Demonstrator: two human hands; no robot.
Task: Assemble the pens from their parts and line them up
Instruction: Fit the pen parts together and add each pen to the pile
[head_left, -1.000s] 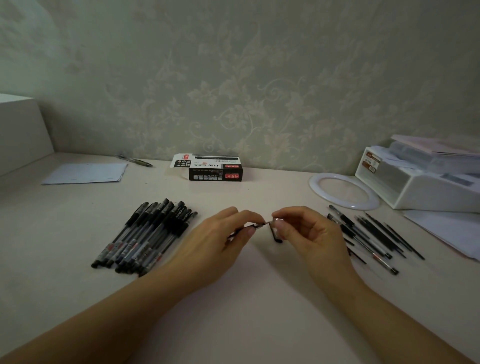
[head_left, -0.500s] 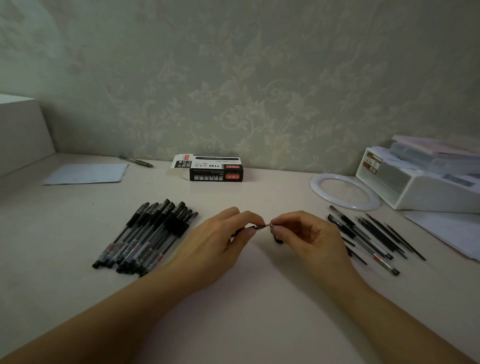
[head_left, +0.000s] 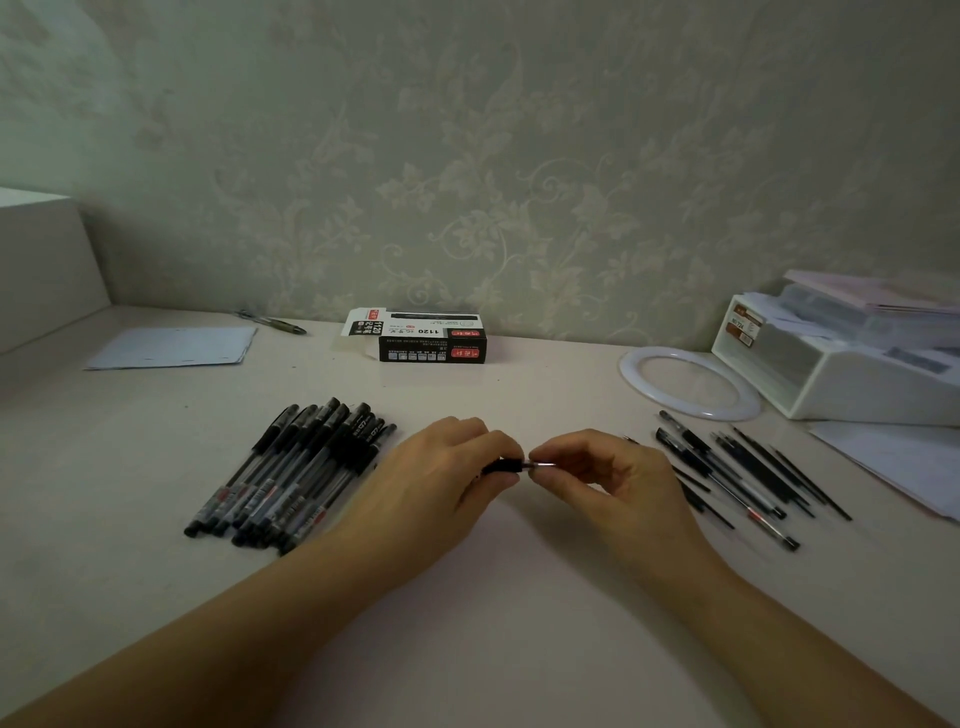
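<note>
My left hand (head_left: 441, 483) grips the pen barrel (head_left: 501, 466); my right hand (head_left: 608, 480) pinches its tip piece (head_left: 542, 464) above the counter (head_left: 493, 597).

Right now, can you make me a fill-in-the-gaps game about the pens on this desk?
1. The row of finished pens lies beside the ____ hand.
2. The loose pen parts lie to the ____ of the right hand.
3. Both hands hold one small ____-coloured pen piece between them.
4. The pen box stands by the ____ at the back.

Missing words: left; right; black; wall
</note>
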